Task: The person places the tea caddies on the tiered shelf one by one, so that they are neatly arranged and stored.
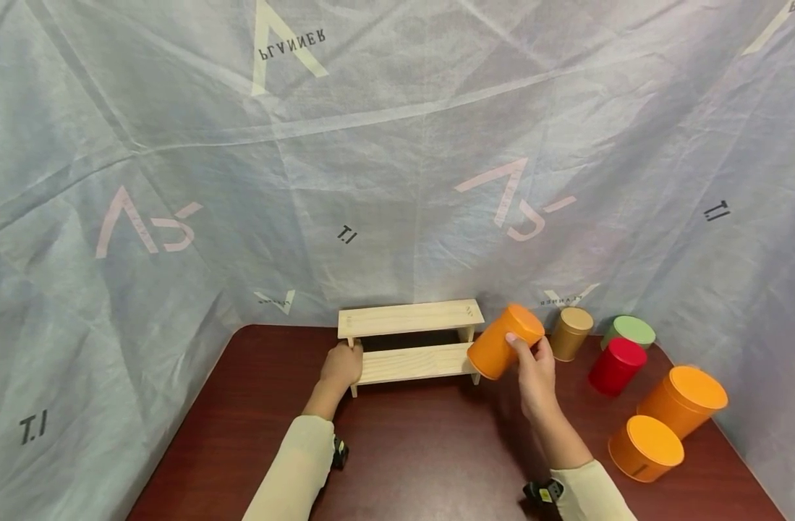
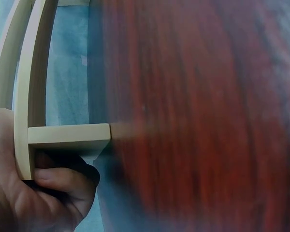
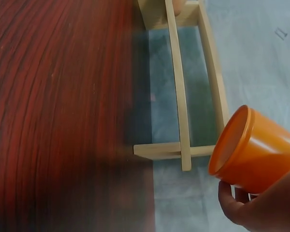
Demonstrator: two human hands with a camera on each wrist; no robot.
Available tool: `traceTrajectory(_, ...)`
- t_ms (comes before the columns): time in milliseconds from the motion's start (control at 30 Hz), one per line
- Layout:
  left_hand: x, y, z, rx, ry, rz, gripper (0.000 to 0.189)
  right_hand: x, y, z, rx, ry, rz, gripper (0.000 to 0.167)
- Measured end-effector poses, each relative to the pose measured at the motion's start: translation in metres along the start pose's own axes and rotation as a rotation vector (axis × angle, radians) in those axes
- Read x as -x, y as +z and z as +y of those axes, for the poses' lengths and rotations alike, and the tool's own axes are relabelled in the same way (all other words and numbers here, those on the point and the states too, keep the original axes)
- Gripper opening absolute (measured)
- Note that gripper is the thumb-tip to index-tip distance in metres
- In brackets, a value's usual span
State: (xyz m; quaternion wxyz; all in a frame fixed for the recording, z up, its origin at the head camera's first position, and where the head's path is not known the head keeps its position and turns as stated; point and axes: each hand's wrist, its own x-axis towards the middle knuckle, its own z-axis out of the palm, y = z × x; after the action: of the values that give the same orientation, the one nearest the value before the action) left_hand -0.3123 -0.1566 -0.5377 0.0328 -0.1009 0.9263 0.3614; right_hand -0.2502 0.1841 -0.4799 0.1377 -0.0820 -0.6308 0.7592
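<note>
A two-tier pale wooden rack (image 1: 406,318) stands at the back of the table. My left hand (image 1: 342,364) grips its left end; in the left wrist view curled fingers (image 2: 67,186) wrap the end of the lower board, beside the upright. An orange canister (image 1: 498,349) is held tilted in my right hand (image 1: 537,378), thumb on its near side, in front of the rack's right end. From the right wrist, the canister's round end (image 3: 229,140) faces the rack (image 3: 181,96). Part of the right hand's grip is hidden behind the canister.
Right of the rack stand a gold canister (image 1: 571,334), a green one (image 1: 630,331), a red one (image 1: 617,367), a large orange one (image 1: 680,401) and a short orange one (image 1: 644,449). Grey printed sheeting (image 1: 397,181) hangs behind the dark red-brown table (image 1: 410,449).
</note>
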Motion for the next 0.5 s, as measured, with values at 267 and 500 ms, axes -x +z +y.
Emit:
traceTrajectory(267, 0.000, 0.001, 0.002, -0.041, 0.029, 0.016, 0.053, 0.002, 0.010, 0.002, 0.002, -0.013, -0.043, 0.028)
traceTrajectory(500, 0.001, 0.001, 0.004, -0.055, 0.016, 0.007, 0.055, 0.003, 0.019, 0.001, 0.006, -0.017, -0.074, 0.032)
